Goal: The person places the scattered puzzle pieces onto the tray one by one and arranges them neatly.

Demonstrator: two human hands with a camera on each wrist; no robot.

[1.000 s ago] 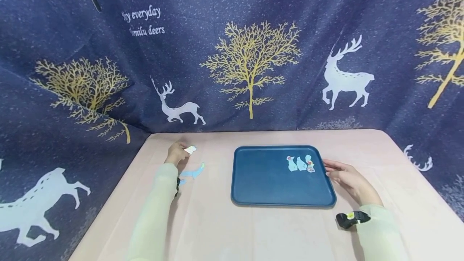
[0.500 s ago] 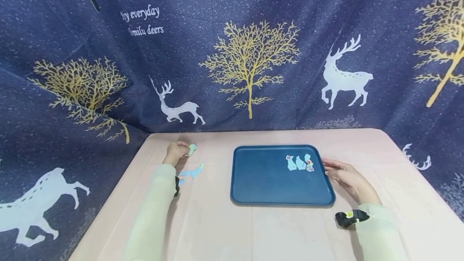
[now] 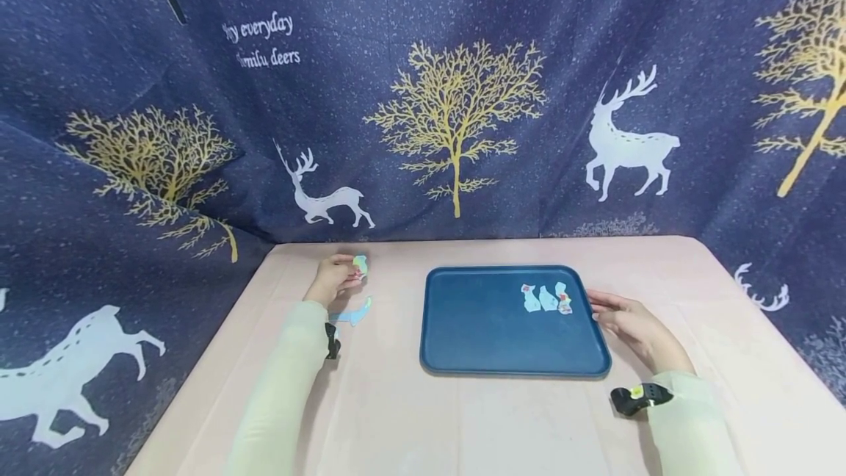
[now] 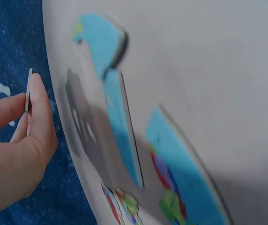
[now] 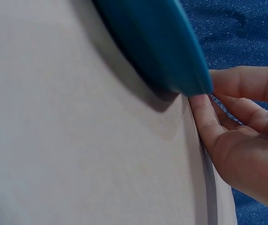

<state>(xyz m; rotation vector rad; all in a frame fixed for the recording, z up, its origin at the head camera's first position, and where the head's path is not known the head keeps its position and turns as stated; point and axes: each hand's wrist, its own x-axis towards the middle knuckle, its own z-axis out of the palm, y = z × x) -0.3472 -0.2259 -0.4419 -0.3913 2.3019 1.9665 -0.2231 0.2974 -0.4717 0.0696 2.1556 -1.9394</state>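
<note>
Pinching a thin piece (image 3: 360, 266) left of the tray (image 3: 482, 340), the left hand (image 3: 333, 280) may drop it — fingertip hold; the right hand (image 3: 636, 323), unclenched against the tray's right edge, could jog the tray.

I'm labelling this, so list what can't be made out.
Print on the piece in the left hand: too small, head view; edge-on, left wrist view.
Prints on three pieces on the tray: too small, head view.
Lower end of the green-printed blue piece: cut off by the bottom edge, left wrist view.
Upper fingertip of the right hand: behind the tray's rim, right wrist view.
</note>
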